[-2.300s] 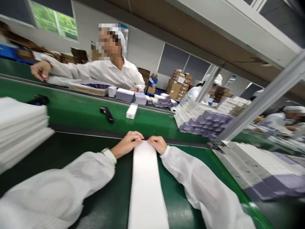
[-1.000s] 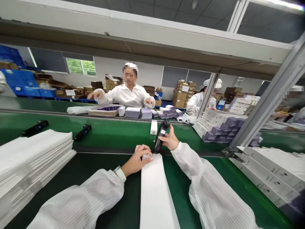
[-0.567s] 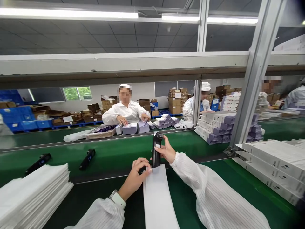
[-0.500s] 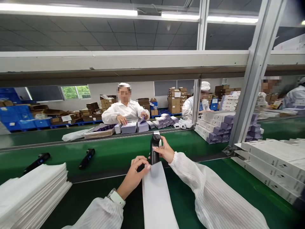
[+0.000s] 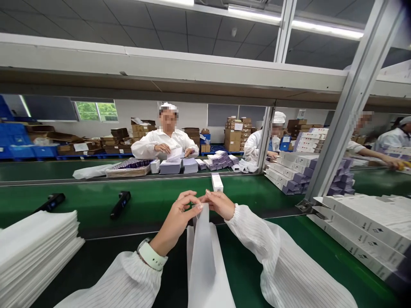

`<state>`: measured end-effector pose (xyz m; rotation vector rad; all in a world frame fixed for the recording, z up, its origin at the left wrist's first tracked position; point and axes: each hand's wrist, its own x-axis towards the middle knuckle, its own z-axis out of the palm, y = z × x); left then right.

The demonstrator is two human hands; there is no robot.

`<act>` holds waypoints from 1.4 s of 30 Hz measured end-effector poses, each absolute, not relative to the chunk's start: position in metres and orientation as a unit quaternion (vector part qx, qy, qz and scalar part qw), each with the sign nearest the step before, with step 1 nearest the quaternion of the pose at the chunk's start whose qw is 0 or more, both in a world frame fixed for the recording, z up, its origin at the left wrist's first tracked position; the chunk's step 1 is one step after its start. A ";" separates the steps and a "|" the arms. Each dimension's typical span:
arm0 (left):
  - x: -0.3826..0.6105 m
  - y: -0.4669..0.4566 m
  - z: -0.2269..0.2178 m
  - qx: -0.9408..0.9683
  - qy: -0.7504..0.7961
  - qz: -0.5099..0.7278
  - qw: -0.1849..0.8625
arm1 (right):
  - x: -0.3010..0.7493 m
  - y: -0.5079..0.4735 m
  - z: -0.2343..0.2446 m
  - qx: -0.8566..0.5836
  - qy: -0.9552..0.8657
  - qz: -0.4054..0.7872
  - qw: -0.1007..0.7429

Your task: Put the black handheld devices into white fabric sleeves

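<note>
On my feed, both hands meet at the far end of a long white sheet [image 5: 202, 263], which runs from them toward six o'clock along the green surface [image 5: 242, 261]. The left hand [image 5: 178, 216] pinches the tip of a narrow raised fold between thumb and fingers, while the right hand [image 5: 223, 205] has its fingertips bunched at that same tip. I cannot tell whether the right fingers grip the material too. The fold stands above a flatter white layer that shows on both sides of it. A watch with a pale green band [image 5: 152, 255] sits on the left wrist.

Taking the hands as my dial's centre, I see a small white box [image 5: 217, 183] near them at one o'clock. Two black devices lie on the belt [image 5: 80, 188] at nine o'clock, the nearer device [image 5: 120, 204] well apart from the farther device [image 5: 51, 202]. A stack of white sheets [image 5: 38, 246] rests at eight. Flat cartons [image 5: 362, 226] spread at three to four o'clock, and more boxes [image 5: 290, 171] are piled at two. At eleven a co-worker [image 5: 168, 139] (white cap, white coat) handles a pale paper [image 5: 174, 154].
</note>
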<state>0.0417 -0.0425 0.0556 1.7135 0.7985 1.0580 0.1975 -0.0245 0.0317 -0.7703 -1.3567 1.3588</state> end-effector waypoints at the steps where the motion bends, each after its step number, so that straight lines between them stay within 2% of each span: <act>1: 0.041 -0.043 0.057 0.690 0.320 0.435 0.482 | 0.198 -0.025 0.033 -0.310 -0.568 0.574 0.503; 7: 0.037 -0.047 0.081 0.666 0.286 0.488 0.487 | 0.206 -0.031 0.036 -0.217 -0.520 0.662 0.495; 10: 0.040 -0.044 0.097 0.641 0.250 0.547 0.478 | 0.196 -0.040 0.023 -0.164 -0.526 0.752 0.362; 12: 0.043 -0.037 0.105 0.614 0.224 0.577 0.490 | 0.184 -0.045 0.014 -0.157 -0.530 0.765 0.331; 15: 0.046 -0.017 0.100 0.592 0.209 0.608 0.485 | 0.172 -0.040 0.005 -0.235 -0.505 0.709 0.433; 18: 0.043 0.002 0.068 0.590 0.279 0.645 0.397 | 0.184 -0.010 -0.002 -0.349 -0.458 0.628 0.523; 20: 0.040 0.007 0.035 0.624 0.349 0.598 0.362 | 0.202 0.020 -0.008 -0.435 -0.436 0.560 0.554; 25: 0.031 -0.001 -0.027 0.764 0.437 0.342 0.329 | 0.242 0.081 -0.029 -0.568 -0.421 0.447 0.548; 28: 0.031 -0.006 -0.032 0.812 0.431 0.265 0.292 | 0.252 0.091 -0.038 -0.625 -0.425 0.387 0.529; 32: 0.034 -0.004 -0.025 0.828 0.432 0.232 0.273 | 0.253 0.077 -0.037 -0.677 -0.476 0.168 0.536; 33: 0.034 -0.004 -0.025 0.828 0.433 0.230 0.271 | 0.250 0.070 -0.037 -0.663 -0.508 0.150 0.529; 38: 0.033 0.001 -0.029 0.833 0.431 0.231 0.259 | 0.226 0.021 -0.040 -0.480 -0.695 0.342 0.412; 40: 0.031 0.003 -0.032 0.834 0.427 0.235 0.259 | 0.218 0.003 -0.042 -0.462 -0.724 0.348 0.375; 42: 0.031 0.006 -0.034 0.834 0.420 0.244 0.264 | 0.214 -0.009 -0.043 -0.472 -0.723 0.330 0.380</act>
